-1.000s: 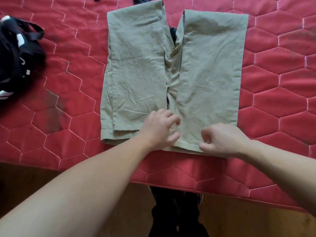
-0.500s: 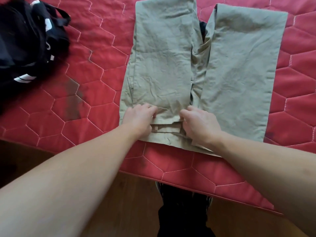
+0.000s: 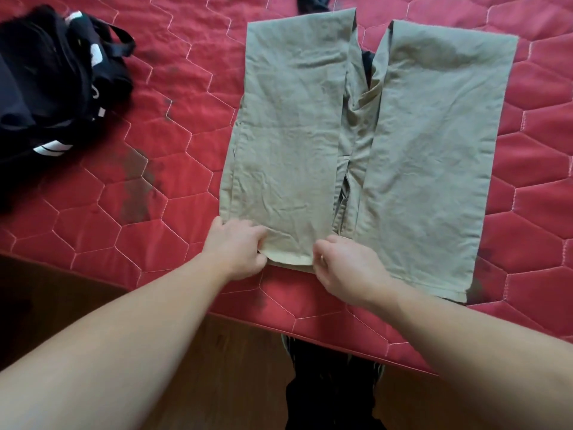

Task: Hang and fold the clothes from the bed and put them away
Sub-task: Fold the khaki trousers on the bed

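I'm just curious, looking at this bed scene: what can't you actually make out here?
- Head view, black clothes: cut off by the left edge, too bunched to identify.
- Dark item at the top edge: mostly out of frame.
- Fingertips of left hand and right hand: tucked under the trousers hem.

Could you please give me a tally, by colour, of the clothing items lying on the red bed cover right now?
Khaki: 1, the khaki trousers, near edge gripped by the left hand and right hand.
Black: 1, the black heap of clothing; how many pieces it holds is unclear.
Total: 2
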`<action>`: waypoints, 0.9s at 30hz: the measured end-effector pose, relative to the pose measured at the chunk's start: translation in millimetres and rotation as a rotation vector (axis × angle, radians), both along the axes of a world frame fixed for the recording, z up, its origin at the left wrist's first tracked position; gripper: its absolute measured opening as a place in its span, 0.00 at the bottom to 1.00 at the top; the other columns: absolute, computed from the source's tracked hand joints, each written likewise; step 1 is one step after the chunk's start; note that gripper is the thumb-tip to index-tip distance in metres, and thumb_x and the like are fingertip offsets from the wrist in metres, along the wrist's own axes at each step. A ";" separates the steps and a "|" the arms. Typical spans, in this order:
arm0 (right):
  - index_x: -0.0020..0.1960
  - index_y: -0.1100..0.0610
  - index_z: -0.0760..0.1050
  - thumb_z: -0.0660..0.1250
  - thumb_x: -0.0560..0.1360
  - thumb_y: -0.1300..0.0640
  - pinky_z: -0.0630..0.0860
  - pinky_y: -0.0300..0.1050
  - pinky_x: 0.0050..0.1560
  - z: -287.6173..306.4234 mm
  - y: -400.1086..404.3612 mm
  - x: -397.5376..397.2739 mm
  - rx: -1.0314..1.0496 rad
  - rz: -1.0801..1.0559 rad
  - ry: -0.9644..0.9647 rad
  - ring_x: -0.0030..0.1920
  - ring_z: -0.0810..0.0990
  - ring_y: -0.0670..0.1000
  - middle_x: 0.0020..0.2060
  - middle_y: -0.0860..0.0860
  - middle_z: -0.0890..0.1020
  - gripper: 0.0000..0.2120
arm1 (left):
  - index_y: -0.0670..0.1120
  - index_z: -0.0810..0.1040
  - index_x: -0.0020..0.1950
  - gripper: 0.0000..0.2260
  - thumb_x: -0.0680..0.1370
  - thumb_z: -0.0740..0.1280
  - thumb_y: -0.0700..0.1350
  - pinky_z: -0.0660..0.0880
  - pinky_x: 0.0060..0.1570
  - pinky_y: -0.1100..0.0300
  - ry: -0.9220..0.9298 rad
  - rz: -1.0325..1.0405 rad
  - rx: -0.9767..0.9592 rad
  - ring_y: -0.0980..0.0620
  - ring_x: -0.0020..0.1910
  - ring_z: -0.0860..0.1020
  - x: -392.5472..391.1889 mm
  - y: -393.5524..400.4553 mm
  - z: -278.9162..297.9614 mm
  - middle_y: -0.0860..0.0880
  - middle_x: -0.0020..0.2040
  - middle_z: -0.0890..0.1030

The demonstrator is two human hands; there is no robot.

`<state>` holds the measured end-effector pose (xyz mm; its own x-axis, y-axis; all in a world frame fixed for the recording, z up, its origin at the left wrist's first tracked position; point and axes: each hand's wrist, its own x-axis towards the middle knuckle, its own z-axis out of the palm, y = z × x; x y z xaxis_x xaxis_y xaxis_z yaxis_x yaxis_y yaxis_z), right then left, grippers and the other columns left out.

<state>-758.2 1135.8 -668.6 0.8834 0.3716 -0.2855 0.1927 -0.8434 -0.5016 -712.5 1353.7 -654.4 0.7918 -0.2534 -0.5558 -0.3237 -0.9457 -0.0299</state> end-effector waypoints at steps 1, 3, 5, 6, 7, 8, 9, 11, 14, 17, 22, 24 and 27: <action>0.50 0.52 0.75 0.61 0.77 0.49 0.71 0.46 0.44 2.9 -0.6 0.6 0.043 -0.031 0.008 0.50 0.78 0.53 0.46 0.47 0.77 0.08 | 0.56 0.72 0.49 0.13 0.71 0.62 0.61 0.63 0.55 0.51 0.041 -0.011 0.066 0.49 0.59 0.74 2.9 -7.1 2.8 0.53 0.55 0.78; 0.50 0.52 0.76 0.65 0.75 0.49 0.69 0.45 0.42 9.8 -11.6 1.5 0.126 -0.154 -0.003 0.46 0.77 0.53 0.44 0.47 0.76 0.08 | 0.55 0.71 0.49 0.20 0.69 0.59 0.69 0.62 0.60 0.48 0.094 -0.038 0.105 0.48 0.60 0.73 7.7 -22.2 12.1 0.51 0.55 0.78; 0.48 0.54 0.77 0.67 0.73 0.52 0.71 0.47 0.43 13.2 -35.7 1.5 0.151 -0.373 -0.050 0.44 0.77 0.55 0.42 0.48 0.75 0.07 | 0.55 0.70 0.47 0.19 0.69 0.60 0.68 0.63 0.61 0.49 0.075 -0.087 0.000 0.48 0.58 0.72 9.1 -37.6 18.2 0.51 0.53 0.78; 0.48 0.54 0.78 0.68 0.72 0.54 0.73 0.50 0.46 12.3 -52.0 0.4 0.118 -0.493 -0.086 0.46 0.77 0.56 0.43 0.50 0.75 0.07 | 0.54 0.70 0.48 0.17 0.70 0.62 0.66 0.64 0.60 0.50 0.063 -0.104 -0.096 0.48 0.57 0.73 6.5 -48.9 20.5 0.51 0.53 0.77; 0.50 0.55 0.78 0.69 0.71 0.57 0.72 0.52 0.50 11.0 -69.6 -2.0 0.056 -0.617 -0.105 0.49 0.77 0.58 0.46 0.53 0.76 0.08 | 0.53 0.71 0.50 0.15 0.71 0.64 0.62 0.66 0.57 0.51 0.041 -0.111 -0.221 0.47 0.56 0.73 1.7 -63.5 20.9 0.50 0.52 0.77; 0.53 0.55 0.77 0.70 0.71 0.58 0.71 0.53 0.55 10.4 -87.2 -5.5 -0.016 -0.751 -0.091 0.54 0.75 0.60 0.50 0.55 0.75 0.11 | 0.51 0.72 0.52 0.14 0.72 0.66 0.57 0.67 0.54 0.52 0.002 -0.105 -0.358 0.45 0.54 0.74 -4.5 -81.8 19.6 0.49 0.51 0.76; 0.57 0.54 0.76 0.70 0.71 0.57 0.69 0.55 0.58 11.1 -103.1 -9.7 -0.073 -0.883 -0.057 0.58 0.73 0.61 0.54 0.56 0.74 0.15 | 0.49 0.74 0.53 0.13 0.72 0.67 0.53 0.69 0.51 0.52 -0.039 -0.090 -0.466 0.44 0.52 0.74 -10.6 -102.3 18.3 0.48 0.51 0.76; 0.63 0.53 0.72 0.72 0.70 0.54 0.67 0.56 0.62 13.8 -126.9 -18.7 -0.116 -1.080 0.025 0.62 0.70 0.61 0.60 0.57 0.71 0.22 | 0.49 0.75 0.57 0.15 0.71 0.68 0.49 0.71 0.51 0.51 -0.052 -0.044 -0.586 0.44 0.53 0.74 -19.4 -145.4 17.4 0.48 0.52 0.76; 0.67 0.55 0.69 0.74 0.69 0.48 0.69 0.52 0.62 9.6 -146.6 -28.6 0.001 -1.315 0.169 0.62 0.74 0.58 0.59 0.56 0.76 0.30 | 0.53 0.72 0.64 0.20 0.73 0.66 0.51 0.67 0.59 0.51 0.079 -0.023 -0.511 0.46 0.61 0.71 -25.2 -195.4 12.7 0.49 0.61 0.73; 0.57 0.55 0.76 0.73 0.70 0.48 0.74 0.50 0.57 6.5 -153.0 -28.8 0.171 -1.329 0.332 0.55 0.79 0.55 0.48 0.51 0.81 0.20 | 0.54 0.74 0.62 0.18 0.73 0.65 0.55 0.64 0.63 0.49 0.174 0.149 -0.385 0.46 0.65 0.70 -23.2 -224.2 10.3 0.49 0.63 0.72; 0.42 0.56 0.82 0.69 0.68 0.54 0.79 0.51 0.47 10.5 -154.7 -19.5 0.362 -1.236 0.450 0.43 0.83 0.53 0.38 0.49 0.85 0.07 | 0.53 0.75 0.60 0.20 0.73 0.63 0.62 0.67 0.65 0.49 0.353 0.386 -0.386 0.45 0.64 0.72 -7.6 -242.4 14.0 0.47 0.64 0.74; 0.40 0.55 0.82 0.69 0.68 0.54 0.78 0.49 0.45 17.1 -153.8 -13.4 0.413 -1.202 0.422 0.41 0.82 0.51 0.36 0.48 0.85 0.05 | 0.51 0.75 0.55 0.16 0.75 0.64 0.60 0.71 0.61 0.52 0.498 0.538 -0.543 0.46 0.58 0.76 -4.0 -246.9 15.0 0.46 0.58 0.78; 0.38 0.54 0.80 0.67 0.72 0.59 0.75 0.42 0.38 34.8 -142.6 -1.3 0.513 -1.108 0.358 0.37 0.80 0.47 0.34 0.47 0.83 0.06 | 0.49 0.76 0.51 0.13 0.77 0.62 0.57 0.73 0.52 0.50 0.748 0.896 -0.781 0.48 0.43 0.73 4.9 -244.2 30.8 0.49 0.44 0.75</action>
<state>-759.5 993.2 -633.9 0.6942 -0.3750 -0.6144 -0.7014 -0.1605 -0.6945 -707.6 1109.6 -623.6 0.4305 -0.2618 -0.8638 0.6844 -0.5292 0.5016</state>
